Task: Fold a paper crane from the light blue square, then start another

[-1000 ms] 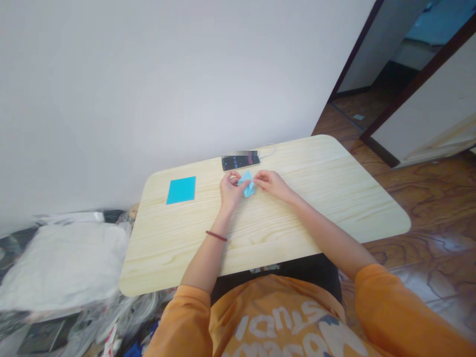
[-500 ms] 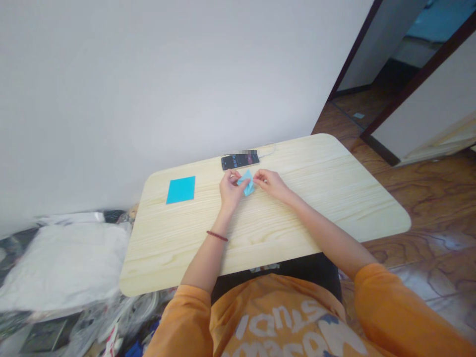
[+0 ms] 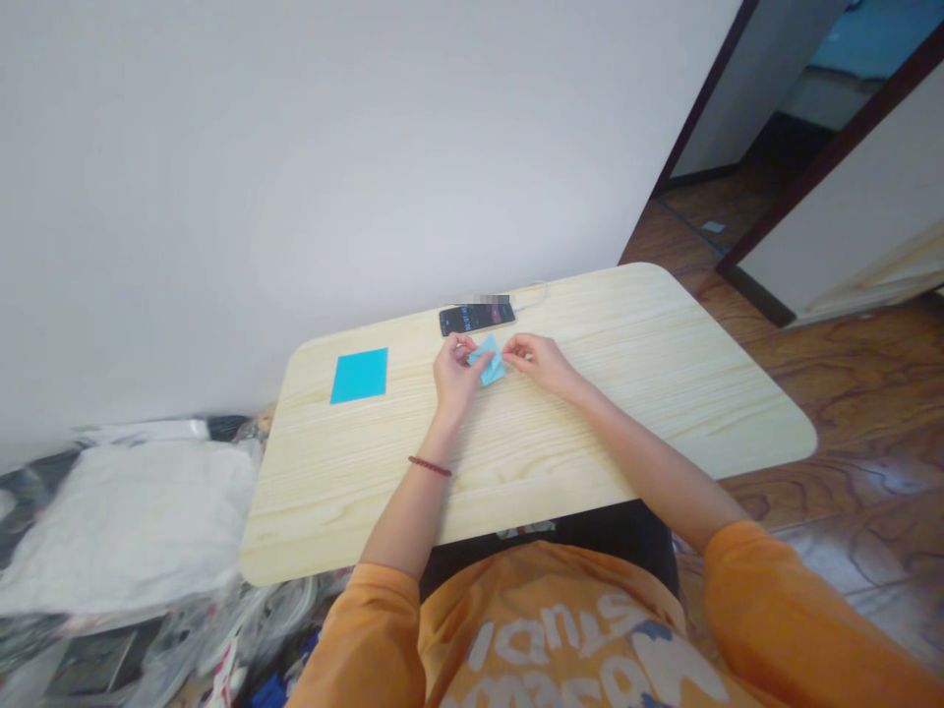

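A small piece of light blue folded paper (image 3: 490,366) is between my two hands, over the middle of the table. My left hand (image 3: 457,375) pinches its left side, the thumb lying across the front. At the paper's right edge, my right hand (image 3: 537,362) has thumb and fingertips closed together on or right beside a corner. Creases show on the paper; its exact folded shape is too small to make out. Farther left lies a flat square of brighter blue paper (image 3: 359,376), apart from both hands.
Behind my hands a phone (image 3: 477,317) with its screen lit lies near the wall, a white cable (image 3: 537,292) running from its right end. The pale wooden table (image 3: 590,442) has rounded corners. Left of it are a white cushion-like bundle (image 3: 140,521) and plastic bags.
The folded paper has turned slightly and looks a little flatter in my left hand's pinch. Both hands stay in almost the same place.
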A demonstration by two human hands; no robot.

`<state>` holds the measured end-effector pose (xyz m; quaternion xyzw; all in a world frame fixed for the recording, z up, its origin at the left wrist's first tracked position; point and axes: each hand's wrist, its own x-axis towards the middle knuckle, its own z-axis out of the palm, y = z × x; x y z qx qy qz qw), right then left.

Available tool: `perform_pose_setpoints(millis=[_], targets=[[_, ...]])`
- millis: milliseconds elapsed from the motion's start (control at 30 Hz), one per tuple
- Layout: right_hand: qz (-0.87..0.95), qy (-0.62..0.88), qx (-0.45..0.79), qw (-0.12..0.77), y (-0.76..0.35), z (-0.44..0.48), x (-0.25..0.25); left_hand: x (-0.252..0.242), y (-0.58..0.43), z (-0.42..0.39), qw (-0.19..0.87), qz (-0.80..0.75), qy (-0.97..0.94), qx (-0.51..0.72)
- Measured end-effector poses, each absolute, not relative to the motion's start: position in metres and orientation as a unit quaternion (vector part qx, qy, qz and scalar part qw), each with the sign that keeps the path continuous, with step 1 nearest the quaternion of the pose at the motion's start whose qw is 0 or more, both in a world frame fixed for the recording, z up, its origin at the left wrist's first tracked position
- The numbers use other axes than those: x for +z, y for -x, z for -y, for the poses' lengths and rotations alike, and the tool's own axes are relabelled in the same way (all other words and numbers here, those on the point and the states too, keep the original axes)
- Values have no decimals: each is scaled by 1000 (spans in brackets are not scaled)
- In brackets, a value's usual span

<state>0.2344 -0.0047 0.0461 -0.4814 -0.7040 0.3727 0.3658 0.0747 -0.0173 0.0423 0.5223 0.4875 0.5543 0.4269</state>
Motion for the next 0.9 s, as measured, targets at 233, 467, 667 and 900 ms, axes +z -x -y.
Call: perform_pose_setpoints(millis=[233,467,667,900], targets=[[732,474,347,345,-235,5,48,42,-75,17,420,-500,-538,533],[715,471,403,323,-237,3,44,42,-69,14,470,-502,-532,494],[712,446,437,321,-238,1,36,42,-62,11,515,-510,-514,459],[671,428,523,304,-238,4,43,53,-60,13,566,-513,-478,434]])
